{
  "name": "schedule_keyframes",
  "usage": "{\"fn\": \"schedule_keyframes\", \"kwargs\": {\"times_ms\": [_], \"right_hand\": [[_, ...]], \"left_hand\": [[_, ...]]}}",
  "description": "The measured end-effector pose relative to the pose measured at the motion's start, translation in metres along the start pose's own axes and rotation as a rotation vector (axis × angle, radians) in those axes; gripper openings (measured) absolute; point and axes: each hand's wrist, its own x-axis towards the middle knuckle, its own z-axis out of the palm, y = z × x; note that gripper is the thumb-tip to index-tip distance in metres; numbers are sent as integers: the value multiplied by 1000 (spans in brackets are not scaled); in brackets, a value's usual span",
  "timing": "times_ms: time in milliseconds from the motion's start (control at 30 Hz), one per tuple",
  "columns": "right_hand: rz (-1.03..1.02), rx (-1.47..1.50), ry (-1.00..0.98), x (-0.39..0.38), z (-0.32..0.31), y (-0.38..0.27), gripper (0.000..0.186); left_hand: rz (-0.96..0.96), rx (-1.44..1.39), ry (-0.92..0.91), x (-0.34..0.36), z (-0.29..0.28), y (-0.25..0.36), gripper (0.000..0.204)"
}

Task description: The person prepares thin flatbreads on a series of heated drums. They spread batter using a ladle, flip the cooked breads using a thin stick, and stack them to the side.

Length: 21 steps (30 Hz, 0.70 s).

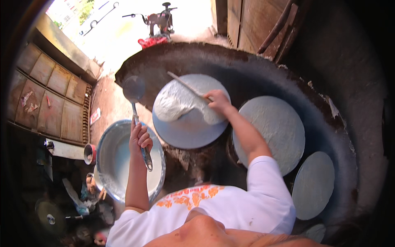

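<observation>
My left hand (pixel 140 138) is closed round the handle of a ladle (pixel 134 88), its bowl raised at the far end. Below that hand stands a large tub (pixel 108 136) with pale liquid batter (pixel 123 163) inside. With my right hand (pixel 219 101) I grip a flat wooden spreader (pixel 186 84), laid slantwise across a round griddle (pixel 190 138). White batter (pixel 170 103) covers the far part of this griddle, thick at the left and tapering in a curve toward the right. The near part shows bare grey metal.
A second round griddle (pixel 277 136) with a thin pale layer sits under my right forearm, and a third (pixel 314 185) lies nearer at the right. A dark curved rim (pixel 230 51) runs round behind them. A small red pot (pixel 89 153) stands left of the tub.
</observation>
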Motion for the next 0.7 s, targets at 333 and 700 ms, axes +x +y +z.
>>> {"fn": "schedule_keyframes", "kwargs": {"times_ms": [333,700], "right_hand": [[188,101,-340,-29,-33,-7,44],[291,129,-55,-86,-27,-31,44]], "left_hand": [[130,485,169,-27,2,9,49],[6,833,345,-42,-42,-28,60]]}}
